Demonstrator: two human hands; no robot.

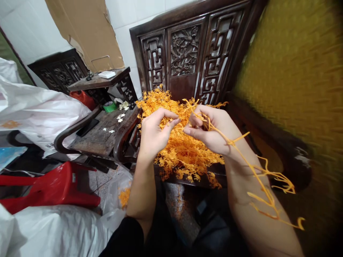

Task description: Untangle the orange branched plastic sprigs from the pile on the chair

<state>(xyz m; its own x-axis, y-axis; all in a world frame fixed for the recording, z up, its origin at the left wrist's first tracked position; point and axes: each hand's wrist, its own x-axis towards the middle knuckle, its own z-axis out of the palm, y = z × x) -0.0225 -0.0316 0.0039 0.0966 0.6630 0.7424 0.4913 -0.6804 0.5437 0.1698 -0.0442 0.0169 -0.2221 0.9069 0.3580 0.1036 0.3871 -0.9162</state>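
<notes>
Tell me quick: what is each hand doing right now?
Left hand: closed, fingers pinching a small orange piece over the orange pile.
Right hand: closed on a long orange branched stem trailing over the forearm.

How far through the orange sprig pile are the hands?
Done: a bare orange stem trails from the right hand over the forearm. In hand: the left hand pinches at its tip. Left: a big orange pile on the carved chair; some bits lie on the floor.

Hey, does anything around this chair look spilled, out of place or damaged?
Yes. Some orange plastic sprigs lie down on the floor beside a white bag, away from the main pile on the chair seat. Small white flowers lie scattered on the side table.
</notes>
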